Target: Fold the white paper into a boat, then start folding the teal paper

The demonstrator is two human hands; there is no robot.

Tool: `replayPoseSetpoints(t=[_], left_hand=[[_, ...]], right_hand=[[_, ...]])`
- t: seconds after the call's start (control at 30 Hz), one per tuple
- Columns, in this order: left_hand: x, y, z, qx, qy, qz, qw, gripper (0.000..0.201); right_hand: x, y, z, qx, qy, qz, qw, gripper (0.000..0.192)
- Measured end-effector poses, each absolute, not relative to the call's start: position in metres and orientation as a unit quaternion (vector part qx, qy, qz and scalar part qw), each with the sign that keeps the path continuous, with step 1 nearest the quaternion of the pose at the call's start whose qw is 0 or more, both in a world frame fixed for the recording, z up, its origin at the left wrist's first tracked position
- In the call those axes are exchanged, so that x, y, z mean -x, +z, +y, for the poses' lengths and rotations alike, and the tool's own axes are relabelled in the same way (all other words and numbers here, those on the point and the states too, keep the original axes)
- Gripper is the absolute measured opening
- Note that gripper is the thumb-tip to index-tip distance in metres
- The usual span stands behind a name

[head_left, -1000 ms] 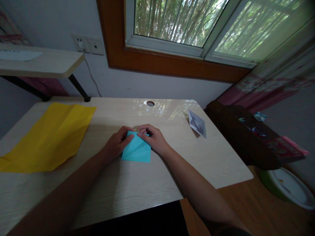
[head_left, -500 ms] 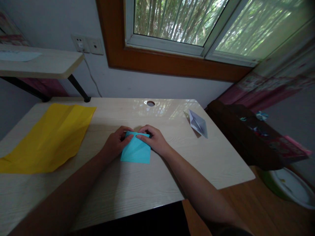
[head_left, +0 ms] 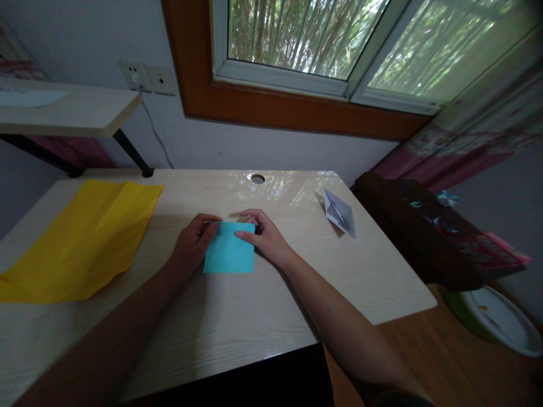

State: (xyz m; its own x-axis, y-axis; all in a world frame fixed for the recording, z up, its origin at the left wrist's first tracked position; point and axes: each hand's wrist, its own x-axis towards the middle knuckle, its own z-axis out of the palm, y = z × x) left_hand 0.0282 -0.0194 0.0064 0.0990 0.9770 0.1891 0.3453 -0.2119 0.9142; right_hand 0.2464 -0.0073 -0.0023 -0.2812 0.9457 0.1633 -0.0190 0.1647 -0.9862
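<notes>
A light blue square of paper is held over the pale wooden desk, in front of me. At its upper left corner my left hand pinches the edge, thumb on the near face and fingers behind. Its upper right part is gripped by my right hand, whose thumb lies on the paper while the fingers curl behind the top edge. The fingertips behind the paper are partly hidden.
On the left of the desk lies a large yellow sheet. A folded white paper piece stands at the right. A raised shelf is at the back left, and a round cable hole near the back edge.
My left thumb has slid from the middle of the blue paper's top edge out to its left corner. The paper now looks flatter and shows more of its face.
</notes>
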Motion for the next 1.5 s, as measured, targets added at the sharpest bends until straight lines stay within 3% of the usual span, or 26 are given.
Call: replayPoseSetpoints(t=[0.13, 0.27, 0.47, 0.87, 1.2, 1.5], left_hand=[[-0.028, 0.007, -0.018, -0.630, 0.454, 0.516, 0.361, 0.030], [-0.028, 0.006, -0.016, -0.612, 0.464, 0.518, 0.375, 0.030], [-0.027, -0.004, -0.009, -0.586, 0.451, 0.490, 0.462, 0.030], [-0.027, -0.006, -0.008, -0.597, 0.349, 0.436, 0.575, 0.041], [-0.027, -0.011, -0.009, -0.590, 0.343, 0.434, 0.587, 0.041], [-0.028, -0.003, -0.006, -0.537, 0.443, 0.493, 0.521, 0.045]], right_hand=[[-0.244, 0.000, -0.008, 0.368, 0.603, -0.558, 0.435, 0.058], [-0.243, 0.001, -0.007, 0.364, 0.617, -0.527, 0.457, 0.054], [-0.246, -0.001, -0.001, 0.415, 0.564, -0.510, 0.499, 0.047], [-0.247, -0.007, -0.004, 0.407, 0.504, -0.621, 0.441, 0.045], [-0.246, -0.005, -0.006, 0.418, 0.471, -0.647, 0.430, 0.041], [-0.247, -0.007, -0.003, 0.415, 0.545, -0.582, 0.439, 0.056]])
